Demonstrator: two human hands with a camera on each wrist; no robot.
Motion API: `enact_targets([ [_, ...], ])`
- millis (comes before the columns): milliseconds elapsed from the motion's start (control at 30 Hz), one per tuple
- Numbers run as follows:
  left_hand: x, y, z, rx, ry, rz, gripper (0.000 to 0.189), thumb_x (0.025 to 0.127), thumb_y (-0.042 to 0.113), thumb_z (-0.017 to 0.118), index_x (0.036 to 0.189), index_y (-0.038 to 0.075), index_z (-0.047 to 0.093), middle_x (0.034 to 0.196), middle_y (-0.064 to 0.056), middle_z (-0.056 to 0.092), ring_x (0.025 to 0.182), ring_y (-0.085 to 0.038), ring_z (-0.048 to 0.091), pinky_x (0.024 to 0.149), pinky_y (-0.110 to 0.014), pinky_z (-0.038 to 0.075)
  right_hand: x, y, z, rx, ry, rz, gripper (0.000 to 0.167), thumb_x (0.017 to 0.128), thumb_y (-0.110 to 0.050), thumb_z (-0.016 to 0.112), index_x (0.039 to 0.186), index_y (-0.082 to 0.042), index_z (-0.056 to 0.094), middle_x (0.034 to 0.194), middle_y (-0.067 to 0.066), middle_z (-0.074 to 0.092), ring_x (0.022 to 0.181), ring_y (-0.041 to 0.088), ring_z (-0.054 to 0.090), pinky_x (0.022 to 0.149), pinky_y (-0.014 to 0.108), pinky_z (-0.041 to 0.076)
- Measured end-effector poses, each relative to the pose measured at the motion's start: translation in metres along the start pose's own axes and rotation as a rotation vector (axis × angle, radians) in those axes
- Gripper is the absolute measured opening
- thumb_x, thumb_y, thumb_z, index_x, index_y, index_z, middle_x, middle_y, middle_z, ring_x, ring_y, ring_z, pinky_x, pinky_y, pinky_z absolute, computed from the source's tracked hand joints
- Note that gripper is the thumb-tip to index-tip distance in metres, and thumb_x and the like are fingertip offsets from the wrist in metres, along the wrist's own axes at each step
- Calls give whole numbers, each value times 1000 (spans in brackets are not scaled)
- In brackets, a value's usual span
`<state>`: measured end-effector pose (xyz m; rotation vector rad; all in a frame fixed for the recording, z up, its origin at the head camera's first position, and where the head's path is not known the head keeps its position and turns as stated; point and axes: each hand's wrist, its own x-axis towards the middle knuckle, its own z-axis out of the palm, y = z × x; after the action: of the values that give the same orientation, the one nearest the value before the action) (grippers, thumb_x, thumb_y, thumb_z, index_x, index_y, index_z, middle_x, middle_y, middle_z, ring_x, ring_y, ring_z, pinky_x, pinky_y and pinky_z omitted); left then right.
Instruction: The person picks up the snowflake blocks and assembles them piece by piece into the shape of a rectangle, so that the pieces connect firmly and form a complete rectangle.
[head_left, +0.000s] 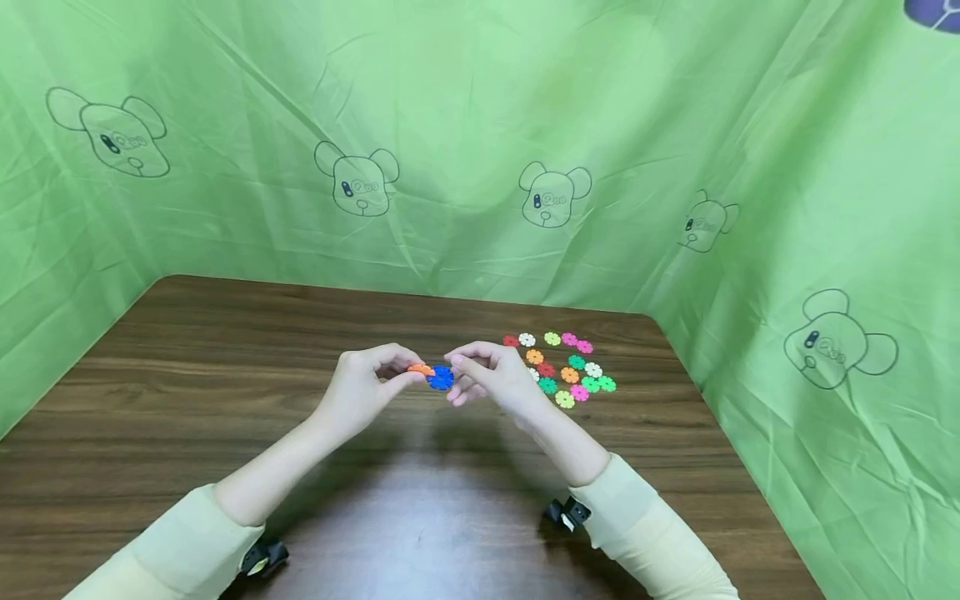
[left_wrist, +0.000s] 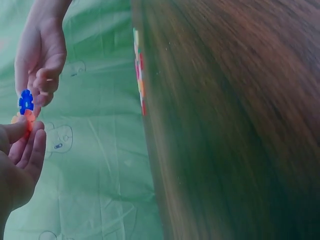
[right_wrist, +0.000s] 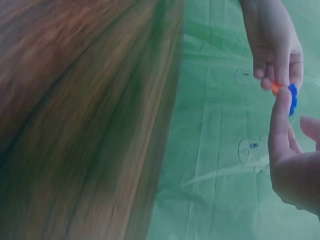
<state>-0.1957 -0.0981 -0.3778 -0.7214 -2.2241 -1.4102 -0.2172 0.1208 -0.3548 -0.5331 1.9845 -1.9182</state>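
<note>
My left hand (head_left: 363, 383) pinches an orange notched plastic disc (head_left: 420, 368) between thumb and fingertips, above the table. A blue notched disc (head_left: 441, 378) is joined to it edge to edge and points toward my right hand (head_left: 501, 379). In the right wrist view, the right index finger reaches the place where the two discs meet, while the thumb stands apart from the blue disc (right_wrist: 293, 100). The left wrist view shows the blue disc (left_wrist: 26, 102) upright above the orange one (left_wrist: 30, 118), whose lower part the left thumb covers.
Several loose notched discs (head_left: 570, 375) in red, white, yellow, pink, orange and green lie on the wooden table (head_left: 225, 367) right of the hands. A green cloth (head_left: 450, 100) with mouse-face drawings hangs behind and beside the table. Black wrist devices (head_left: 567, 513) sit at both sleeves.
</note>
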Motion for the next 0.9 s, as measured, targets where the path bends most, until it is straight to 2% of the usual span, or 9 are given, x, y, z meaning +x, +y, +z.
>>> enact_targets([
  [133, -1, -3, -8, 2, -11, -39, 11, 79, 19, 76, 88, 17, 70, 80, 7, 71, 61, -5, 63, 55, -26, 52, -1, 0, -14, -162, 23, -44, 29, 93, -22, 61, 112, 0, 63, 92, 18, 68, 73, 30, 68, 68, 48, 56],
  [200, -2, -5, -11, 4, -14, -46, 14, 78, 15, 77, 90, 17, 70, 80, 6, 71, 61, -6, 62, 55, -26, 52, -1, 0, -23, -265, 43, -68, 26, 92, -23, 63, 110, -4, 65, 92, 14, 69, 76, 32, 68, 68, 49, 56],
  [400, -4, -9, -22, 8, -50, -86, 26, 78, 7, 76, 101, 17, 70, 83, 4, 71, 63, -6, 63, 55, -23, 51, -1, 3, -56, -523, 55, -159, 25, 88, -27, 68, 110, -16, 67, 103, 10, 70, 88, 21, 67, 73, 38, 56],
  [567, -6, -13, -28, 43, -69, -83, 25, 78, 6, 76, 101, 15, 72, 86, 5, 70, 65, -8, 64, 57, -23, 52, -2, 11, -87, -656, 21, -216, 27, 87, -25, 69, 114, -20, 66, 108, 6, 69, 96, 16, 63, 78, 29, 51],
  [733, -6, -21, -32, 81, -64, -80, 23, 77, 7, 77, 98, 14, 71, 80, 4, 69, 64, -9, 62, 57, -22, 52, -3, 23, -114, -738, -20, -204, 34, 84, -28, 72, 115, -17, 66, 110, -5, 68, 98, 17, 60, 78, 39, 52],
  [900, -5, -23, -35, 66, -61, -116, 18, 78, 13, 77, 94, 19, 71, 76, 6, 68, 62, -11, 62, 56, -24, 51, -1, 37, -133, -858, -87, -249, 37, 81, -22, 76, 116, -14, 67, 113, -3, 67, 110, 14, 58, 87, 47, 48],
])
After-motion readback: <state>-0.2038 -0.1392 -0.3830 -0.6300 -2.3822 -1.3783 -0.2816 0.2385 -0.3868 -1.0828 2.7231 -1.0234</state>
